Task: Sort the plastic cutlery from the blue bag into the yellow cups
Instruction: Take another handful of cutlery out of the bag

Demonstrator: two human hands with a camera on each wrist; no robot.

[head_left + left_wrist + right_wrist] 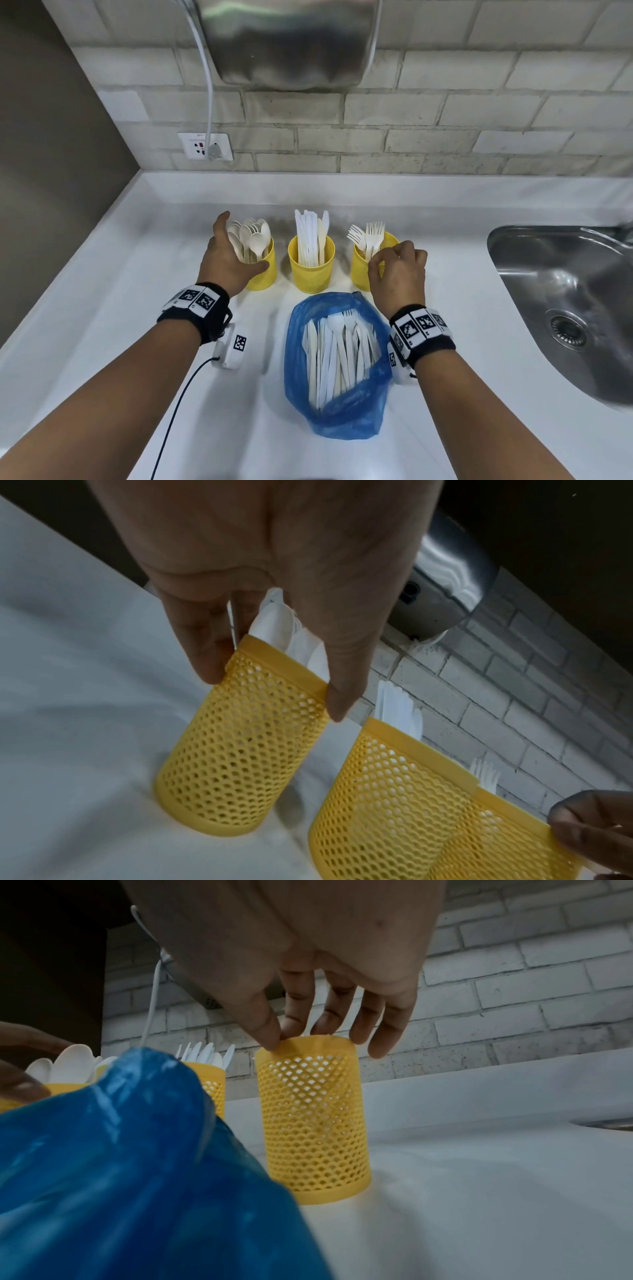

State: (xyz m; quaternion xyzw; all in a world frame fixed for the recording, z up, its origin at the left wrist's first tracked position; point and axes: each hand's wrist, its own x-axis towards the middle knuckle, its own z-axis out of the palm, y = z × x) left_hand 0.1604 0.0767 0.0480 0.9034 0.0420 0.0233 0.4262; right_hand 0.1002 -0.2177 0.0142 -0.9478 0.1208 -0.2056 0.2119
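Three yellow mesh cups stand in a row on the white counter. The left cup holds spoons, the middle cup knives, the right cup forks. My left hand grips the spoon cup at its rim, thumb on one side and fingers on the other. My right hand pinches the rim of the fork cup between thumb and index finger. In front of the cups lies the open blue bag, with several white cutlery pieces inside.
A steel sink is set into the counter at the right. On the brick wall hang a metal dryer and a socket with a white cable. A black cable trails from my left wrist.
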